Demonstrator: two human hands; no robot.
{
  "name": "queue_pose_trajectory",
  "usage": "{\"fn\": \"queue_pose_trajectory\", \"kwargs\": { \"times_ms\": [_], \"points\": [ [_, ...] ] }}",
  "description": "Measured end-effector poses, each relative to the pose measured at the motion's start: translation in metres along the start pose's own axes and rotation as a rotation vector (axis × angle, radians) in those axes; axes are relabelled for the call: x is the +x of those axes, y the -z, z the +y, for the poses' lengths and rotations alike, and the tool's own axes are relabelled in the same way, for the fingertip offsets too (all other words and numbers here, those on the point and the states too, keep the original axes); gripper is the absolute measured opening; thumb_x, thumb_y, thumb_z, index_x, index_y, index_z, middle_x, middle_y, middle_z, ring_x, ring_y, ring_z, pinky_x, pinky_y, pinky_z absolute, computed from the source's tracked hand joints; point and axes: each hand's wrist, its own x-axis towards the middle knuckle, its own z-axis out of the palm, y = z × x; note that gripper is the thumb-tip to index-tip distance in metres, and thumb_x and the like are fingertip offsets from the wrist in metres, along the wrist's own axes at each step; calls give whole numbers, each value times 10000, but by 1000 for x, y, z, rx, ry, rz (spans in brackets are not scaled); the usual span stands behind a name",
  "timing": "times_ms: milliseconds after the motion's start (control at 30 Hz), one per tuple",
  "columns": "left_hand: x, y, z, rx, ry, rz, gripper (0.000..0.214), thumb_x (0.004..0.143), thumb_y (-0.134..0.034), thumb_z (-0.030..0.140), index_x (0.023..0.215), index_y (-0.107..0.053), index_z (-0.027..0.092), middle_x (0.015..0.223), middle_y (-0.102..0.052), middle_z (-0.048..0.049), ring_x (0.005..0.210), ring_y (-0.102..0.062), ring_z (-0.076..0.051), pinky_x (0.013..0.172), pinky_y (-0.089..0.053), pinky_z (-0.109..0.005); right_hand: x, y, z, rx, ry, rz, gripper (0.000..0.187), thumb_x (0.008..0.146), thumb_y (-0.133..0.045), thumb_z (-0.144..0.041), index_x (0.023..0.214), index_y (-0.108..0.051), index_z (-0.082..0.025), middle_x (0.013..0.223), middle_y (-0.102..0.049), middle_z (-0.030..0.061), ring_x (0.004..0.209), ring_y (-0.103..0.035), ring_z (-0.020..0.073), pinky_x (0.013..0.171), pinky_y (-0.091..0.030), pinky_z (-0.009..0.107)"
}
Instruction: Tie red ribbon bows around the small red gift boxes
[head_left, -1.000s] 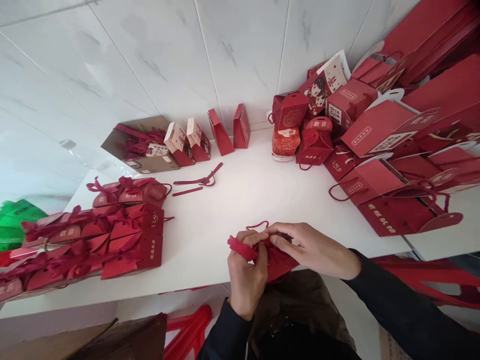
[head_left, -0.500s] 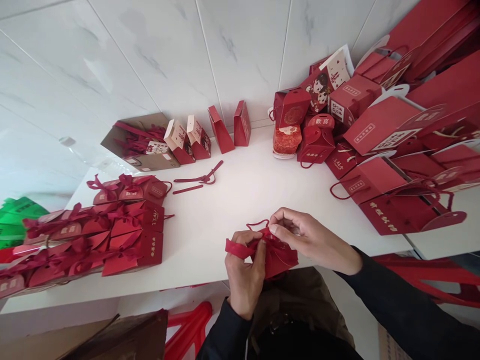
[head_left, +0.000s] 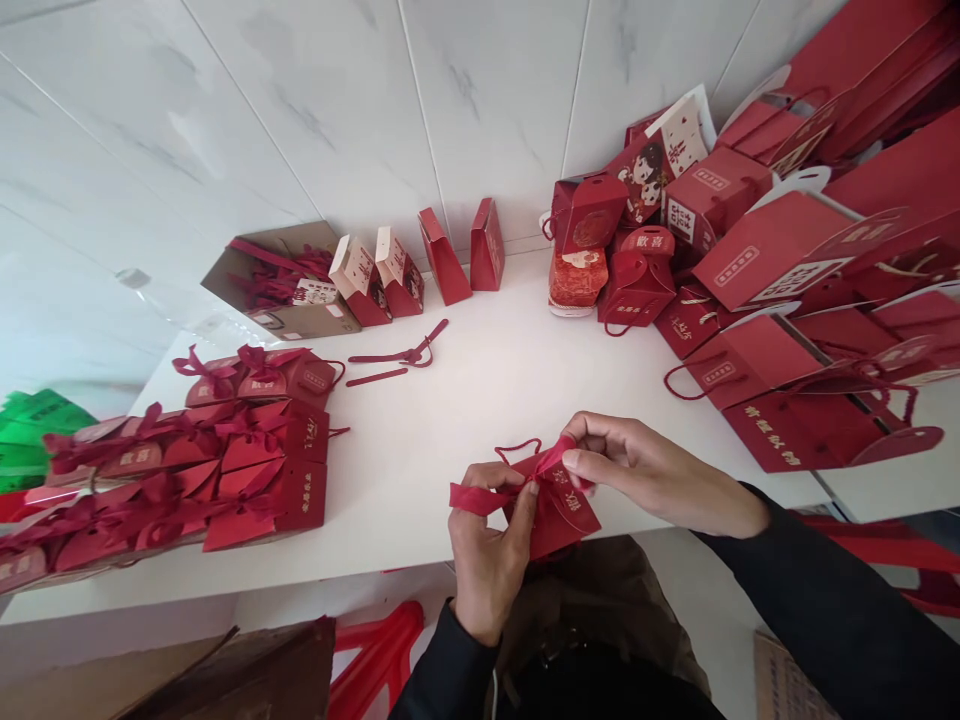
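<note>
A small red gift box (head_left: 561, 522) with gold characters stands at the table's front edge, a cord handle looping up behind it. Over its top runs a red ribbon (head_left: 553, 458), partly tied into a bow. My left hand (head_left: 491, 545) is closed on the ribbon at the knot, thumb and fingers pinching it, with a loop sticking out to the left. To the right, my right hand (head_left: 637, 465) pinches the other part of the ribbon and holds it stretched above the box. The knot itself is partly hidden by my left fingers.
Rows of red boxes with bows (head_left: 247, 450) stand at the left. Behind them is a cardboard box (head_left: 307, 320) of ribbons, beside several small upright boxes (head_left: 446, 262). Loose ribbon pieces (head_left: 405, 357) lie mid-table. Stacked red boxes (head_left: 780, 250) fill the right side.
My right hand has moved right, drawing the ribbon out from the knot, so more of the box's front shows. My left hand stays nearly in place.
</note>
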Motion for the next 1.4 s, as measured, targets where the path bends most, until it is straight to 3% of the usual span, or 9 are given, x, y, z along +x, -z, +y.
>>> {"fn": "queue_pose_trajectory", "kwargs": {
  "times_ms": [167,300,467,633,800,867,1000,1167,1400],
  "points": [
    [-8,14,4,22,-17,-43,67,912,-709,170,917,-679,230,956,-693,-17,951,-668,-168,824,-545,-284,-6,6,9,32,-73,-7,372,973,-551,-590,934,-585,-222,575,-346,-107,507,-277,98,469,-237,250],
    [-23,31,4,96,-40,-66,61,911,-706,179,907,-703,240,943,-695,-12,928,-665,-169,825,-521,-285,-17,18,25,-65,-171,54,418,951,-573,-636,930,-620,-220,578,-325,-104,505,-267,96,461,-213,248],
    [-36,46,-4,69,310,-129,137,952,-656,337,881,-683,223,866,-695,-23,839,-657,-196,751,-505,-299,-28,23,50,-168,-224,117,456,913,-598,-672,894,-657,-220,577,-327,-95,490,-277,100,452,-245,248],
    [-33,46,-10,-92,558,-89,327,904,-690,515,875,-682,190,860,-700,-56,820,-652,-206,734,-514,-298,-25,15,62,-239,-155,232,425,898,-624,-645,818,-674,-230,662,-533,-24,604,-466,161,584,-399,301],
    [-44,41,-3,-246,625,-79,451,889,-718,520,1226,-643,229,960,-688,-48,808,-682,-177,724,-565,-275,-29,0,65,-295,-115,433,375,949,-557,-579,1157,-657,-284,1163,-687,107,1100,-578,342,806,-466,427],
    [-51,38,1,-298,667,-71,489,894,-722,505,1296,-623,245,1009,-691,-55,873,-700,-183,777,-577,-272,-32,-9,64,-273,-139,440,341,970,-528,-573,1062,-664,-274,1041,-703,98,988,-609,325,749,-463,413],
    [-53,32,6,-279,618,-43,408,945,-654,513,1242,-670,234,1137,-716,-95,1037,-704,-221,865,-586,-297,-29,-27,56,-150,-167,317,403,956,-572,-581,733,-618,-248,691,-606,6,659,-557,218,634,-452,350],
    [-41,31,8,-159,486,-78,324,996,-580,487,1041,-729,203,1018,-728,-85,978,-702,-214,851,-582,-298,-18,-44,44,34,-102,401,358,978,-538,-590,867,-589,-253,787,-579,-14,719,-528,186,661,-459,310],
    [-46,28,9,-69,521,9,423,1038,-458,535,1046,-762,240,982,-770,-68,883,-730,-217,732,-581,-306,-19,-57,39,246,-44,387,366,998,-504,-600,895,-542,-251,851,-648,8,590,-483,137,606,-494,313]
  ]
}}
